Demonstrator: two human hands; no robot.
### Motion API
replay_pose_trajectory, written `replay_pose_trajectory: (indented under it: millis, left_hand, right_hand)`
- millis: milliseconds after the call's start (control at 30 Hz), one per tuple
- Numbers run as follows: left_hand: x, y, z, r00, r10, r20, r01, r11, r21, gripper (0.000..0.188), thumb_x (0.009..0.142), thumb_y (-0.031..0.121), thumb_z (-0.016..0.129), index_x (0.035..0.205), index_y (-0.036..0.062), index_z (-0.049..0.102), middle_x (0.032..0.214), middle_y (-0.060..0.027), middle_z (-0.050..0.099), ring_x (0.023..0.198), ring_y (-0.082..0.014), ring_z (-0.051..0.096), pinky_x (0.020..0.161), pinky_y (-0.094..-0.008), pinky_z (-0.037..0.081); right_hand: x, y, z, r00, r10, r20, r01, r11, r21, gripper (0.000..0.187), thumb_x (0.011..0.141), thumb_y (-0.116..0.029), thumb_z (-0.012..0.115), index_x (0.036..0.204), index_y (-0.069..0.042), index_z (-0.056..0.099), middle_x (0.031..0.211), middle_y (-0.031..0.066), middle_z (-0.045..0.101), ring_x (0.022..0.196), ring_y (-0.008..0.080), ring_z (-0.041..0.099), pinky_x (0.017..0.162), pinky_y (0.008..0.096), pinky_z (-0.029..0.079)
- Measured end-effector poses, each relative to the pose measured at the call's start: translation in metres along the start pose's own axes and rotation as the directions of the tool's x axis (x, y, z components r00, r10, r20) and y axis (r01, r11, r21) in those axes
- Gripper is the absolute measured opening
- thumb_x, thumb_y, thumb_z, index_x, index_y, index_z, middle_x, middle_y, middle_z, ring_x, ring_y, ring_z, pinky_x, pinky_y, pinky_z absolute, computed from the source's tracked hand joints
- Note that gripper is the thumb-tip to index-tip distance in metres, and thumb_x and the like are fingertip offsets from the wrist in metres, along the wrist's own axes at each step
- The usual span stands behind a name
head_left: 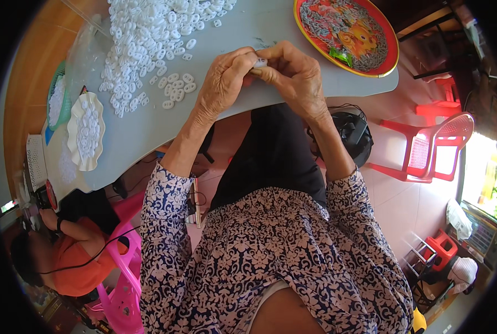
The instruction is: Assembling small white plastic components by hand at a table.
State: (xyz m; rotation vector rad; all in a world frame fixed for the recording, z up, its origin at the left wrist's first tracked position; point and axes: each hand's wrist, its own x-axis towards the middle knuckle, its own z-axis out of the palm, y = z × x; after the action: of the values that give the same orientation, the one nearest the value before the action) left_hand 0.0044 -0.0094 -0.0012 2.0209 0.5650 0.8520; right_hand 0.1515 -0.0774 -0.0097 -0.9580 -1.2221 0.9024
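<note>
Near the front edge of the grey table, my left hand and my right hand meet with fingers closed. Between their fingertips shows a small white plastic piece, partly covered. Beside my left wrist lies a group of white oval two-hole plastic pieces. Beyond it spreads a large heap of similar white pieces. Right of my hands stands a round red tray with a yellow rim, holding many small grey metal parts and a green wrapper.
At the table's left end are a cream wavy-edged dish of small white parts and a green basket. A person in orange sits at lower left by a pink chair. Red plastic chairs stand at right.
</note>
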Motion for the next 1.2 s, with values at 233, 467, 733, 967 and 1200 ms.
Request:
replay_pose_trajectory:
  millis: [233,467,733,967,1200]
  left_hand:
    - [0.002,0.007,0.003,0.954,-0.297,-0.05,0.277,0.931,-0.237,0.031,0.089,0.027,0.045,0.077,-0.0016,0.049,0.062,-0.0034,0.043,0.059,-0.0108,0.04,0.056,-0.027,0.036]
    - [0.001,0.005,0.008,0.988,-0.151,-0.032,0.139,0.961,-0.239,0.03,0.095,0.028,0.046,0.083,0.0013,0.052,0.064,0.0013,0.045,0.063,-0.0073,0.039,0.057,-0.024,0.035]
    - [-0.01,0.007,0.004,0.988,-0.13,-0.088,0.102,0.957,-0.272,0.031,0.094,0.024,0.046,0.075,0.0007,0.053,0.063,0.0006,0.047,0.06,-0.0066,0.041,0.058,-0.0224,0.036]
    - [-0.028,-0.003,0.005,0.956,-0.234,-0.179,0.162,0.925,-0.344,0.028,0.093,0.013,0.045,0.068,-0.0003,0.049,0.059,-0.0008,0.045,0.06,-0.0081,0.043,0.06,-0.0237,0.039]
    - [-0.027,0.0,0.007,0.92,-0.251,-0.301,0.118,0.91,-0.398,0.03,0.092,0.019,0.047,0.069,0.0,0.05,0.059,-0.0003,0.046,0.056,-0.0063,0.04,0.053,-0.0225,0.034]
  right_hand:
    - [0.002,-0.003,-0.001,1.0,-0.013,0.01,0.014,0.995,-0.099,0.017,0.083,-0.001,0.064,0.098,0.004,0.058,0.079,0.0081,0.066,0.076,0.0097,0.063,0.069,0.0235,0.051]
    - [0.0,-0.002,-0.002,0.998,-0.029,-0.057,0.028,0.999,-0.021,0.014,0.085,0.0,0.061,0.098,0.003,0.059,0.076,0.0058,0.065,0.072,0.0089,0.061,0.067,0.0229,0.049]
    - [0.041,-0.021,-0.023,0.975,-0.202,-0.097,0.145,0.9,-0.412,0.015,0.085,-0.006,0.06,0.097,0.002,0.063,0.071,0.0024,0.063,0.067,0.0074,0.058,0.06,0.0225,0.048]
    - [0.187,-0.068,-0.072,0.929,-0.315,-0.195,0.119,0.753,-0.647,0.01,0.083,-0.008,0.06,0.09,-0.003,0.066,0.075,0.009,0.065,0.067,0.0176,0.062,0.061,0.028,0.049]
    - [0.147,-0.002,0.0,0.906,-0.236,0.35,0.421,0.575,-0.702,0.014,0.08,-0.014,0.064,0.089,-0.004,0.067,0.082,0.0117,0.067,0.071,0.0199,0.065,0.067,0.0289,0.05]
